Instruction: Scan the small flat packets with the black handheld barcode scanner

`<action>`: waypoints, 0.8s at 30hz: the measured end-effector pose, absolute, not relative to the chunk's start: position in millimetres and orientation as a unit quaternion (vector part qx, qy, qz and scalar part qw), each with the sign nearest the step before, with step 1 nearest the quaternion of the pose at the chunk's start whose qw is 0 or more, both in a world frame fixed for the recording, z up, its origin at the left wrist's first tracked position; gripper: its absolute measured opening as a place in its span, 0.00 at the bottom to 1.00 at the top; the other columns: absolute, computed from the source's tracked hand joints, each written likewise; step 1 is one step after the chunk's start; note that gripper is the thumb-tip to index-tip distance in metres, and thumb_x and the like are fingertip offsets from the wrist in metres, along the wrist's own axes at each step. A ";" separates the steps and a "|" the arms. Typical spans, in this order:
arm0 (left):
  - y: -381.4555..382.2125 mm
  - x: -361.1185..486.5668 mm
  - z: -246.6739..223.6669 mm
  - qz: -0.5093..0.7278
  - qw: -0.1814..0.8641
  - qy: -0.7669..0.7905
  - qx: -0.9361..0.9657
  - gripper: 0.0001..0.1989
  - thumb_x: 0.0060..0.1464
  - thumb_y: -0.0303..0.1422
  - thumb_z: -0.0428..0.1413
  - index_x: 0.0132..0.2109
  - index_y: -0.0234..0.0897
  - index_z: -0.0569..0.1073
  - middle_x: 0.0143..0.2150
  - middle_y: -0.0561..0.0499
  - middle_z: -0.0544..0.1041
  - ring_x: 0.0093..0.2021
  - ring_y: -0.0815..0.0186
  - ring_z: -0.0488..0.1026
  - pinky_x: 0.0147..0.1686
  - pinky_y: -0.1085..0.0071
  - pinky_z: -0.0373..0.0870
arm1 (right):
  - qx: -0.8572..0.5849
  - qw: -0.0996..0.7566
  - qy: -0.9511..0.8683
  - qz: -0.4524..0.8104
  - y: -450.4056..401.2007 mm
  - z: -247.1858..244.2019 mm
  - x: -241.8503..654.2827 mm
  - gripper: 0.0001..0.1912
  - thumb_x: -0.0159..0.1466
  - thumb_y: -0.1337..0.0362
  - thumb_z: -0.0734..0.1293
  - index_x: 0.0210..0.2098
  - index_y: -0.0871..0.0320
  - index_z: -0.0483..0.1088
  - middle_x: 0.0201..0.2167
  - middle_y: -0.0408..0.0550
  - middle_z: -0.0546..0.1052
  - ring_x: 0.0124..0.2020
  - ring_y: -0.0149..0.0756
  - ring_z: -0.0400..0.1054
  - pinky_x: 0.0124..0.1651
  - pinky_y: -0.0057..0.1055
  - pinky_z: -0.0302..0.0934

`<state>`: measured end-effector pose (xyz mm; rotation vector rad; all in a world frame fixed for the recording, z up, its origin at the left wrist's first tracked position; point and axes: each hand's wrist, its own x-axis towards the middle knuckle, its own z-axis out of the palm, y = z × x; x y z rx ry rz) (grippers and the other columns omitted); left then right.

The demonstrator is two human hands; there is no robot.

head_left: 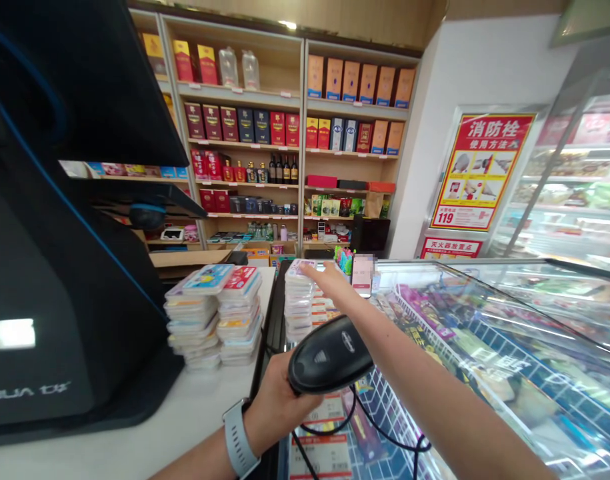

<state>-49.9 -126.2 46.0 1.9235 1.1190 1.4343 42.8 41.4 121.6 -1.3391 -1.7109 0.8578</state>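
My left hand (279, 393), with a grey-strapped watch (239, 437) on the wrist, is wrapped around a black barcode scanner (329, 357). A black cable loops below the scanner. My right hand (327, 277) reaches forward past the scanner. Its fingers are apart, one of them touching the top of a stack of flat clear plastic boxes (299, 303) at the freezer's left edge; some fingers are hidden. To the left, on the white counter (219, 413), stand two more stacks of such boxes, one with a blue-and-yellow top (207, 280), the other red-topped (241, 280).
A large black checkout terminal (45, 320) fills the left side. On the right, a glass-topped freezer (485, 280) holds wire baskets of packaged goods. A phone (362, 277) stands upright beyond my right hand. Shelves (245, 93) of boxes and bottles line the back wall.
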 end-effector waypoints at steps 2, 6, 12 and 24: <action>-125.6 -49.8 46.8 0.524 0.222 0.422 0.706 0.06 0.45 0.28 0.56 0.32 0.34 0.78 0.27 0.51 0.79 0.28 0.64 0.73 0.32 0.71 0.73 | -0.520 0.356 -0.678 0.379 43.7 120.0 44.8 0.33 0.54 0.38 0.66 0.45 0.61 0.72 0.44 0.58 0.77 0.44 0.45 0.71 0.40 0.36 0.66; -123.9 -49.2 47.9 0.522 0.203 0.434 0.705 0.06 0.45 0.29 0.56 0.29 0.35 0.78 0.27 0.51 0.78 0.28 0.63 0.73 0.32 0.70 0.73 | -0.520 0.357 -0.683 0.369 48.0 119.1 50.6 0.24 0.55 0.42 0.67 0.27 0.59 0.72 0.28 0.50 0.76 0.32 0.37 0.70 0.28 0.27 0.62; -118.8 -50.1 42.3 0.528 0.208 0.432 0.701 0.04 0.43 0.26 0.56 0.28 0.35 0.77 0.26 0.51 0.78 0.32 0.59 0.76 0.37 0.67 0.75 | -0.527 0.379 -0.628 0.430 50.4 122.9 51.4 0.20 0.53 0.48 0.72 0.23 0.59 0.68 0.20 0.47 0.72 0.20 0.29 0.63 0.20 0.24 0.52; -113.0 -49.9 35.6 0.540 0.257 0.433 0.675 0.10 0.49 0.34 0.60 0.38 0.34 0.79 0.36 0.47 0.81 0.37 0.59 0.78 0.40 0.67 0.76 | -0.461 0.499 -0.529 0.509 31.4 107.4 108.1 0.09 0.65 0.58 0.62 0.40 0.58 0.63 0.25 0.41 0.72 0.16 0.26 0.67 0.15 0.20 0.52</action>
